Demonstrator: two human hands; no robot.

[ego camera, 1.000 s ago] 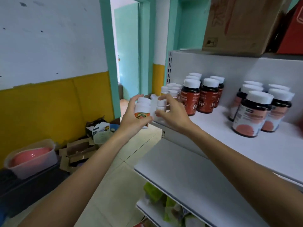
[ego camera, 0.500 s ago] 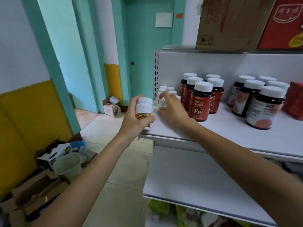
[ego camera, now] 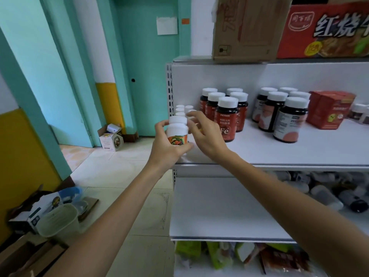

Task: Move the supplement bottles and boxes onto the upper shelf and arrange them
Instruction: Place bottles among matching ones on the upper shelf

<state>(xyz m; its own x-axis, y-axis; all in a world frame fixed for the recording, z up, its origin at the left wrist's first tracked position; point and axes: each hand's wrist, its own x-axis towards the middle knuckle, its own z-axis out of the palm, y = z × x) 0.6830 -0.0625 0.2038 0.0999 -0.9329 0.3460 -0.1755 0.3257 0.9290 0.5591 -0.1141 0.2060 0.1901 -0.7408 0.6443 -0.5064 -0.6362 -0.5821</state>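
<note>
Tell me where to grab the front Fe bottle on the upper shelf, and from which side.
Probably the dark body just under its cap, coming from the front. The Fe bottle stands upright at the head of its cluster, with the other red bottles packed close behind it. Only its front and right flank look open, because the right hand sits by its left.

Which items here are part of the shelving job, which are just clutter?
Job: white bottle with fruit label, gripped by left hand; right hand by small white-capped bottles; dark red-labelled Fe bottles; dark pink-labelled bottles; red box; white upper shelf.
Clutter: brown cardboard carton and red printed carton on top; beige plastic tub on floor; green packets on bottom shelf.
</note>
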